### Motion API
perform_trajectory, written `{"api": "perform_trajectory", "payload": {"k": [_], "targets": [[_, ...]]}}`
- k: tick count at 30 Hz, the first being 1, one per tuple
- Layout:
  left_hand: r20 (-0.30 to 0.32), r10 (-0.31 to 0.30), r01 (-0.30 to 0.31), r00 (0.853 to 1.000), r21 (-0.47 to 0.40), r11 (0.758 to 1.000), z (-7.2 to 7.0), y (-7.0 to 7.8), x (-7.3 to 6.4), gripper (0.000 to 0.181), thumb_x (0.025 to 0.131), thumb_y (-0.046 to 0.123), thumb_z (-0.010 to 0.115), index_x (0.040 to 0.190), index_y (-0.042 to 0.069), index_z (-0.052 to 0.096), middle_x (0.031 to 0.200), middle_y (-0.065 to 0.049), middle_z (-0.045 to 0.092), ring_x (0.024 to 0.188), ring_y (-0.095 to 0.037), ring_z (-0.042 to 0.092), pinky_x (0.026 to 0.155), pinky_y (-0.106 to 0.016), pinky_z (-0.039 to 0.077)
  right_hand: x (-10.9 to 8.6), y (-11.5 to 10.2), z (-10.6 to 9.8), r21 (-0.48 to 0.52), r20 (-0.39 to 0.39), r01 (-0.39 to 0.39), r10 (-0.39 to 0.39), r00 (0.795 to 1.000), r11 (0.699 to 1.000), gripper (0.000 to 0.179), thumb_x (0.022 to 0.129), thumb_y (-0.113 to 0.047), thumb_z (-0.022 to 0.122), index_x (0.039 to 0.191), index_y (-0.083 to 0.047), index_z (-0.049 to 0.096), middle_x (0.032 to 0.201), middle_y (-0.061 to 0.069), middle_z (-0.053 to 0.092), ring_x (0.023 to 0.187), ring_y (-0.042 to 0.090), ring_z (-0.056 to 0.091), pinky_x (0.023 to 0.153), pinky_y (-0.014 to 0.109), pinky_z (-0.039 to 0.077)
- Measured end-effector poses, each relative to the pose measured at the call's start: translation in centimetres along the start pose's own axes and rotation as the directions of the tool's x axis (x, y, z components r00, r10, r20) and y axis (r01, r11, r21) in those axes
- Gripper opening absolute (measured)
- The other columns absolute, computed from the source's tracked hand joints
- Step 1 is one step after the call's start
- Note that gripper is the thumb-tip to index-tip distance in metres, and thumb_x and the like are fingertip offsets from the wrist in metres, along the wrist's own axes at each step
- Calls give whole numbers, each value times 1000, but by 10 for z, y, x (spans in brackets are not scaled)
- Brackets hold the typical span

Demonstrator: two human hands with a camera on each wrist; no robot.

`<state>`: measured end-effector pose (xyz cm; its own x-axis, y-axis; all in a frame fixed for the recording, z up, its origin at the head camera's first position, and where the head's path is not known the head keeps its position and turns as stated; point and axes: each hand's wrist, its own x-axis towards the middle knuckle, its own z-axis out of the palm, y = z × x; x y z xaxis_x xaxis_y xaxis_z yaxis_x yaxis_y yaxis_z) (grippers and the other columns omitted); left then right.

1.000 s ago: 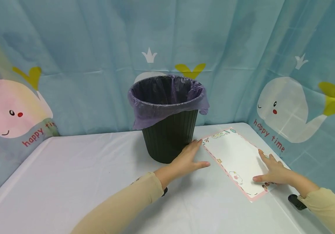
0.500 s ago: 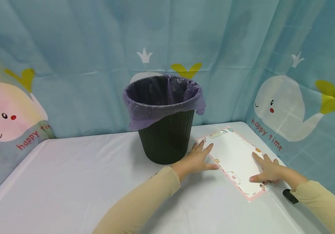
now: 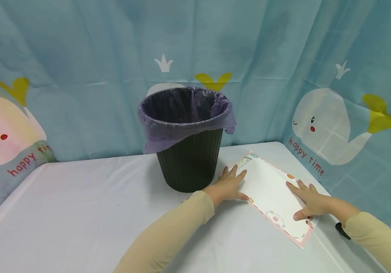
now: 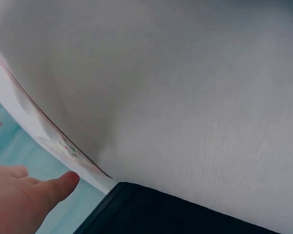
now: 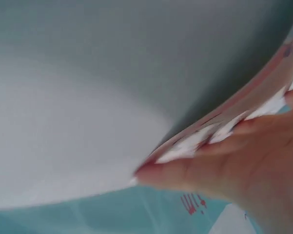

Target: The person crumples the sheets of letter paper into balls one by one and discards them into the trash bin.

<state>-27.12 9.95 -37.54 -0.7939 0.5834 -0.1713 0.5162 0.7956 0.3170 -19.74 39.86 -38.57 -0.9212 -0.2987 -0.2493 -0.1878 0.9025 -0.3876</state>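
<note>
A white sheet of paper [image 3: 267, 189] with a pink border and small cartoon pictures lies slantwise on the white table. My left hand [image 3: 227, 185] has its fingers spread at the sheet's left edge, just right of the bin. On the sheet's right edge rests my right hand [image 3: 311, 199], fingers spread and thumb on the white face. The right wrist view shows the thumb of the right hand [image 5: 253, 165] against the curved border of the paper. In the left wrist view, the left hand [image 4: 24, 200] is only partly visible, near the red-lined edge.
A dark ribbed trash bin [image 3: 188, 163] lined with a purple bag [image 3: 181, 136] stands behind my left hand. The white table [image 3: 79, 212] stretches to the left. A blue curtain [image 3: 96, 113] with whale prints hangs behind and on the right side.
The sheet has turned counterclockwise, its far end going left and its near corner right. My left hand has moved right onto its edge. The head view has swung slightly right.
</note>
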Motion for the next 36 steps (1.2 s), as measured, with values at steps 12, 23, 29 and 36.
{"api": "perform_trajectory", "payload": {"k": [12, 23, 29, 36], "targets": [[122, 20, -34, 992, 112, 993, 0, -4, -4, 107, 76, 60, 72, 157, 25, 12, 163, -1, 2, 147, -34, 1, 114, -50, 22, -7, -6, 1, 70, 11, 134, -135, 991, 988, 119, 67, -42, 84, 156, -10, 11, 152, 36, 2, 132, 65, -4, 81, 88, 2], [30, -26, 21, 999, 167, 986, 7, -1, -6, 116, 71, 63, 71, 158, 20, 8, 162, -10, 10, 144, -34, 23, 113, -41, 28, -10, -22, 3, 156, 19, 160, -165, 986, 975, 124, 63, -36, 84, 155, -5, 8, 155, 33, 7, 136, 59, -1, 90, 83, 2], [-40, -13, 22, 999, 231, 973, 12, 1, -8, 112, 74, 66, 68, 158, 21, 9, 159, -12, 22, 137, -31, 37, 111, -35, 30, -8, -46, 11, 138, 25, 240, -246, 969, 961, 121, 65, -43, 82, 156, -10, 10, 152, 33, 20, 134, 50, 27, 106, 41, 34], [-67, 24, -12, 997, 164, 986, 6, 3, -18, 114, 73, 64, 69, 157, 26, 2, 161, -14, 11, 127, -34, 49, 96, -38, 47, -4, -70, 19, 188, 59, 299, -314, 947, 936, 108, 74, -20, 81, 157, -25, 12, 153, 23, 27, 116, 32, 51, 82, 22, 48]]}}
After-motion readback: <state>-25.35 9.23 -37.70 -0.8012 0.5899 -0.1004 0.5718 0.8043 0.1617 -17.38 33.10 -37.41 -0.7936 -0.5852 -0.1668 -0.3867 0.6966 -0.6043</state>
